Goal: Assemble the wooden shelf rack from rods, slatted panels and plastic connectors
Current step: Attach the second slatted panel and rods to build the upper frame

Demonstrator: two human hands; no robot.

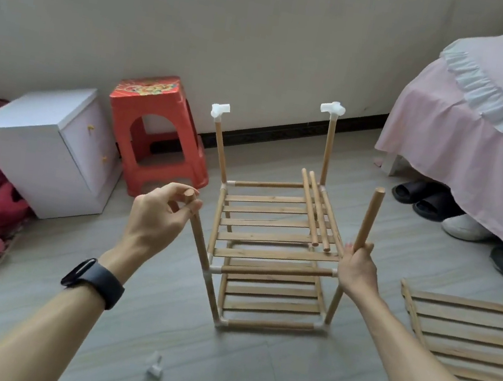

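The half-built wooden rack stands on the floor with two slatted shelves. Its two back rods carry white plastic connectors, one on the left and one on the right. My left hand pinches the bare top end of the front left upright rod. My right hand grips the front right upright rod low down, near the upper shelf corner. Two loose rods lie across the upper shelf. A spare white connector lies on the floor in front.
A loose slatted panel lies on the floor at right. A red plastic stool and a white cabinet stand at the left wall. A bed with pink cover is at right, with shoes beneath.
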